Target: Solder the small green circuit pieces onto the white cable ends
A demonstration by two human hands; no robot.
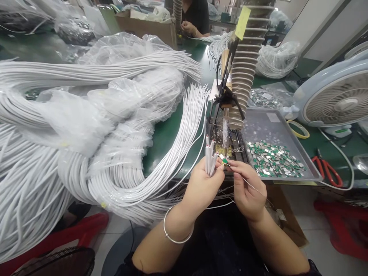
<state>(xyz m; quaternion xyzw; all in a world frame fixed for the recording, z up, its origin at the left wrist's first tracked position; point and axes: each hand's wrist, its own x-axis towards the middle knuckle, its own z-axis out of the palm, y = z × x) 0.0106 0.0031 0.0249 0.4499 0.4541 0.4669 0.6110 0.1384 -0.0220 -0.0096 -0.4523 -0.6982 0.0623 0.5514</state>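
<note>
My left hand (205,184) is closed around several white cables (211,159) with reddish stripped ends pointing up. At its fingertips is a small green-and-silver connector (224,161), just below the tip of an upright soldering iron (225,134). Whether the iron touches it, I cannot tell. My right hand (249,188) pinches a thin solder wire (251,184), which runs back across the palm side. The fingertips of both hands almost meet at the connector. A grey metal tray (312,170) right of my hands bears a heap of similar green-and-silver connectors (276,159).
Big bundles of white cable (120,180), partly in plastic bags, cover the left side. A ribbed exhaust hose (244,65) hangs above the iron's stand. On the right are a fan (342,96), a yellow tape roll (299,129) and red-handled scissors (327,170). Another person (195,19) sits opposite.
</note>
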